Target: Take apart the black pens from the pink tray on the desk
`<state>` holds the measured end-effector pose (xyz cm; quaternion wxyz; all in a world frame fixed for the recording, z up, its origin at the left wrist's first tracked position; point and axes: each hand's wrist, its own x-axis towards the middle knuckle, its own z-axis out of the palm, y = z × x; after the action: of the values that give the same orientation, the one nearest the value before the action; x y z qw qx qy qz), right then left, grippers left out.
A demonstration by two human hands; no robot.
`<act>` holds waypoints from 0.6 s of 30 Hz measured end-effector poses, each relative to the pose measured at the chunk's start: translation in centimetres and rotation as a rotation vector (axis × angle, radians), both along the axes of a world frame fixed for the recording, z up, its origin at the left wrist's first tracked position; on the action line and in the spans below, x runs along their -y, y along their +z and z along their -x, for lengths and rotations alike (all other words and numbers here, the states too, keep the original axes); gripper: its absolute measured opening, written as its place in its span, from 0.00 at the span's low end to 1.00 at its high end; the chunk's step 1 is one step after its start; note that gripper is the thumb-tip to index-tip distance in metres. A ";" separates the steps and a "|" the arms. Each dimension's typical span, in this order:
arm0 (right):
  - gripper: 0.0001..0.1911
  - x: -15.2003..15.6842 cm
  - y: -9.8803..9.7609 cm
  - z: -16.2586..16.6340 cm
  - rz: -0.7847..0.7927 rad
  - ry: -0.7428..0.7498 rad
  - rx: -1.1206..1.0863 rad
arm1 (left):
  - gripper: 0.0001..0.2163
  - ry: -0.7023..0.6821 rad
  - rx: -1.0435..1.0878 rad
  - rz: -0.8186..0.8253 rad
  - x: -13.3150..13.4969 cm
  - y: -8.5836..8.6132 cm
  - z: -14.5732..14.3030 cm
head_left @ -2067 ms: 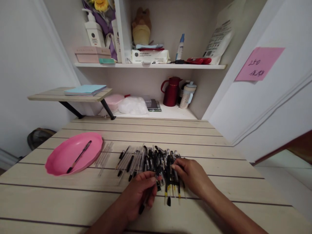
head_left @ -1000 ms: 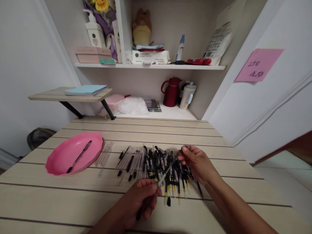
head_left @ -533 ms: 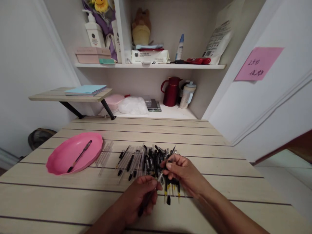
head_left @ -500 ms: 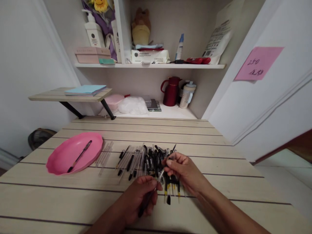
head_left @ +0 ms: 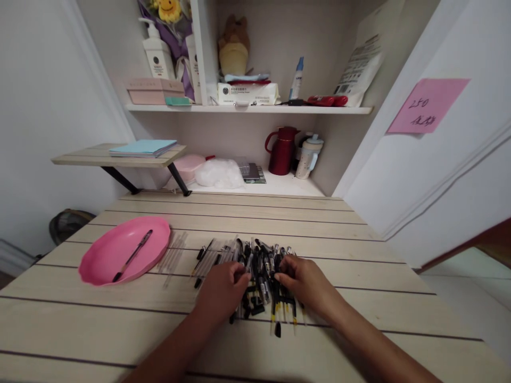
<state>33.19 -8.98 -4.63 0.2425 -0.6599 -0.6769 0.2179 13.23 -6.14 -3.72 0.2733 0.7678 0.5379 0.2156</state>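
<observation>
A dense pile of black pen parts and clear tubes lies across the middle of the table. My left hand is over the pile's left side, thumb and fingers pinched together. What lies between those fingertips, if anything, is hard to make out among the pens. At the pile's right side, my right hand has its fingers curled down onto the black parts, and its grip is hidden. Refills with yellow ends stick out below. A row of clear pen tubes rests left of the pile.
On the left, a pink dish holds one assembled-looking pen. Behind it stands a small raised shelf with blue paper on top. A red jug and a pale cup stand at the back.
Both hands have lowered onto the pile from above its front. The pen in my left hand and the thin dark-tipped piece in my right can no longer be made out there.
</observation>
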 end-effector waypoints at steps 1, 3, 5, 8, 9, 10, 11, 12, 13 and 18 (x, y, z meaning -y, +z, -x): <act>0.06 0.1 0.0 0.1 -0.006 -0.004 0.053 | 0.12 0.002 -0.039 -0.017 -0.2 0.0 -0.2; 0.08 0.3 0.1 0.1 -0.010 -0.002 0.121 | 0.13 0.017 -0.077 -0.037 -0.4 0.0 -0.6; 0.09 0.4 0.3 -0.1 -0.018 -0.002 0.154 | 0.14 0.029 -0.071 -0.054 -0.6 0.1 -0.6; 0.07 0.6 0.6 -0.6 -0.034 -0.004 0.167 | 0.14 0.076 -0.038 -0.092 -1.0 1.0 0.8; 0.07 0.7 0.6 -0.8 -0.038 -0.004 0.161 | 0.14 0.111 -0.045 -0.110 -1.4 1.6 1.8; 0.08 0.8 0.7 -1.1 -0.041 0.001 0.153 | 0.15 0.157 -0.069 -0.132 -1.9 2.2 3.1; 0.08 0.8 0.7 -1.4 -0.042 0.009 0.144 | 0.15 0.216 -0.117 -0.158 -2.6 2.9 4.8; 0.09 0.9 0.6 -1.7 -0.043 0.014 0.136 | 0.16 0.287 -0.190 -0.190 -3.4 3.5 6.8; 0.10 1.0 0.5 -2.0 -0.040 0.017 0.128 | 0.17 0.355 -0.276 -0.206 -4.4 4.1 8.9; 0.13 1.2 -0.1 -2.7 0.000 0.039 0.085 | 0.14 0.500 -0.558 0.002 -8.5 5.0 18.3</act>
<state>35.94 -10.17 -4.75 0.2093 -0.6553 -0.6993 0.1942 -5.11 2.36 1.31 0.0556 0.6416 0.7628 0.0575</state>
